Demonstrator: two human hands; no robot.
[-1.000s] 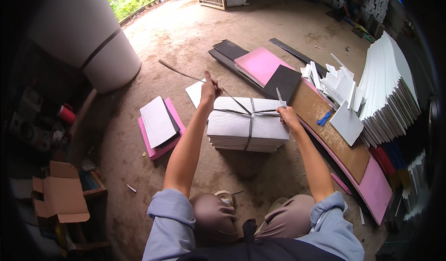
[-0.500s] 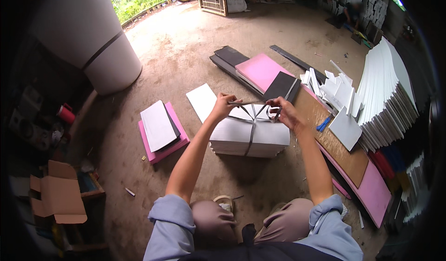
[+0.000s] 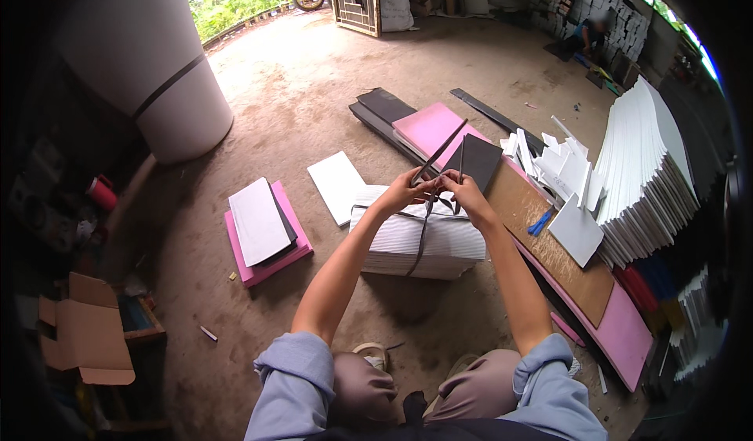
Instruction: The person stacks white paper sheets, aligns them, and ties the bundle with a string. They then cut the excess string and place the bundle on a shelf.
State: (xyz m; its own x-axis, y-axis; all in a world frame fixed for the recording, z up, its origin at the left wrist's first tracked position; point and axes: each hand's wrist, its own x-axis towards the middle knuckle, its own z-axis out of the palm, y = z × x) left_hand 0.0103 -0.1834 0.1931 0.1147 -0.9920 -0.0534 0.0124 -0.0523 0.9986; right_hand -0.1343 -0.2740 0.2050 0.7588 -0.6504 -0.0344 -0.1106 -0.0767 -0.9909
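Observation:
A thick stack of white foam-like sheets [image 3: 384, 241] lies on the floor in front of my knees. Around it runs a dark grey flat strap [image 3: 422, 245], crossed on top. My left hand [image 3: 400, 193] pinches the strap just above the crossing. Close beside it, nearly touching, my right hand [image 3: 466, 195] has its fingers closed on the strap too. Two loose strap ends stick up beyond my hands, and a small loop hangs below the fingers. My fingers partly hide the knot.
To the left, white and black sheets rest on a pink block [image 3: 307, 245]. A brown board [image 3: 541, 213] at the right carries a blue tool [image 3: 540, 223] and white offcuts [image 3: 561, 162]. Tall white sheets [image 3: 647, 174] stand beyond. A person [image 3: 584, 37] sits far right; a big white roll [image 3: 184, 111] stands left.
My hands have come together over the crossing from farther apart. The strap ends now point upward, away from me. The view has shifted slightly.

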